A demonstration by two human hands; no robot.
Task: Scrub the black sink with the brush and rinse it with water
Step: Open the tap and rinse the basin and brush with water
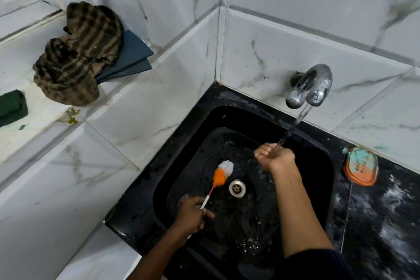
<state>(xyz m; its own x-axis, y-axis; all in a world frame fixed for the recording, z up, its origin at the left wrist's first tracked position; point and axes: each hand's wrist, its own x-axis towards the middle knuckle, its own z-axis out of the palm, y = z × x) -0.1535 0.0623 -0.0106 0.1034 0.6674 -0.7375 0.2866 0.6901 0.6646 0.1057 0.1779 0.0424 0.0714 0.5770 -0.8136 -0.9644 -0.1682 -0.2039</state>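
Note:
The black sink (pixel 313 200) sits in a tiled corner, wet inside, with a metal drain (pixel 237 188) near its middle. My left hand (pixel 192 214) grips the thin white handle of a brush (pixel 64 173) whose orange and white bristle head points up and left of the drain, against the basin floor. My right hand (pixel 274 158) is held cupped, fingers curled, under the stream of water falling from the chrome tap (pixel 312 85) on the back wall. The water lands in that hand.
An orange soap dish (pixel 361 169) with a teal soap bar lies on the black counter right of the sink. On the white ledge at left are a striped brown cloth (pixel 79 52), a folded blue cloth (pixel 134 54) and a green scrub pad (pixel 11 107).

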